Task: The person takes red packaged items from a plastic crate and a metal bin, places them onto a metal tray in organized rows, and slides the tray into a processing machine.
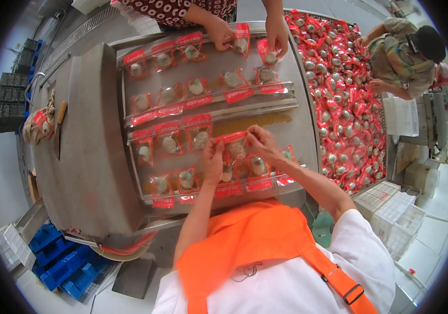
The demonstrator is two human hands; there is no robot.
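My left hand (213, 159) and my right hand (264, 143) pinch the two upper corners of a red-topped plastic pouch (236, 150) with an egg-shaped item inside. I hold it over the metal bed (255, 121) of what looks like a vacuum sealing machine. Just below it, another pouched egg (258, 167) lies with its red end on the near sealing bar (200, 192). Left of my left hand, a row of pouches (170, 143) rests against a middle bar (227, 117). Brown liquid (273, 119) has spread on the bed.
Across the machine, a co-worker's hands (222, 35) handle pouches. To the right, a large tray (384, 157) is heaped with pouched eggs, with another person (400, 59) beside it. A knife (61, 121) and cloth (33, 127) lie left, past the raised metal lid (90, 137).
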